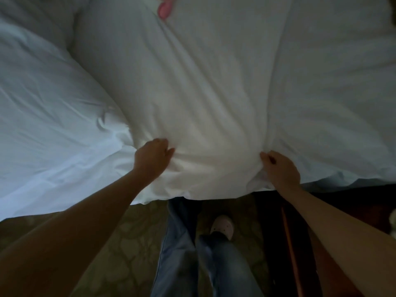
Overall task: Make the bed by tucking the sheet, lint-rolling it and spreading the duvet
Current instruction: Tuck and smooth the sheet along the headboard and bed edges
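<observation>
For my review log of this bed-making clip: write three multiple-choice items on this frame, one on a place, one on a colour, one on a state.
1. Where does the pink object lie?
A. far side of the bed, top of the frame
B. on the carpet
C. in the right hand

2. What colour is the duvet?
A. blue
B. white
C. brown

3. What are the hands doing?
A. hanging free
B. both gripping bunched fabric at the near edge
C. holding a lint roller

Key: 1 A, the pink object lies far up the bed; 2 B, the duvet is white; 3 B, left hand and right hand pinch folds.

Patterned carpet point(120, 249), pink object point(164, 10)
</observation>
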